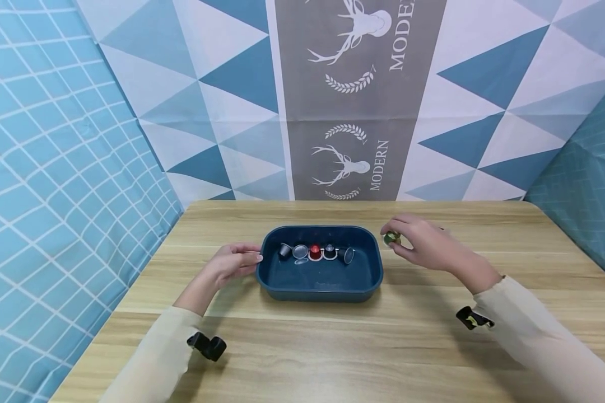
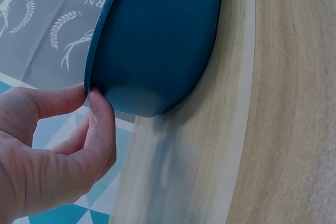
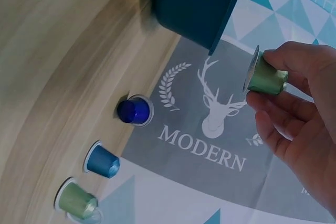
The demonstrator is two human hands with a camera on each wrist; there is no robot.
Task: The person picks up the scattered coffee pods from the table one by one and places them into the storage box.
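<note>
My left hand (image 1: 231, 263) pinches the left rim of a dark blue plastic bin (image 1: 327, 282) between thumb and fingers, as the left wrist view shows. Off the bin's right end, my right hand (image 1: 426, 243) holds a green coffee capsule (image 3: 269, 74) by thumb and fingertips, its foil lid turned toward the bin. Inside the bin, along its far side, lie several capsules, among them a red capsule (image 1: 315, 252), a black capsule (image 1: 330, 251) and a dark capsule (image 1: 284, 250) at the left.
In the right wrist view a dark blue capsule (image 3: 134, 110), a lighter blue capsule (image 3: 102, 161) and a green capsule (image 3: 76, 199) lie on the wooden table (image 1: 302, 347); the right hand hides them in the head view. A patterned cloth (image 1: 232, 101) hangs behind the table.
</note>
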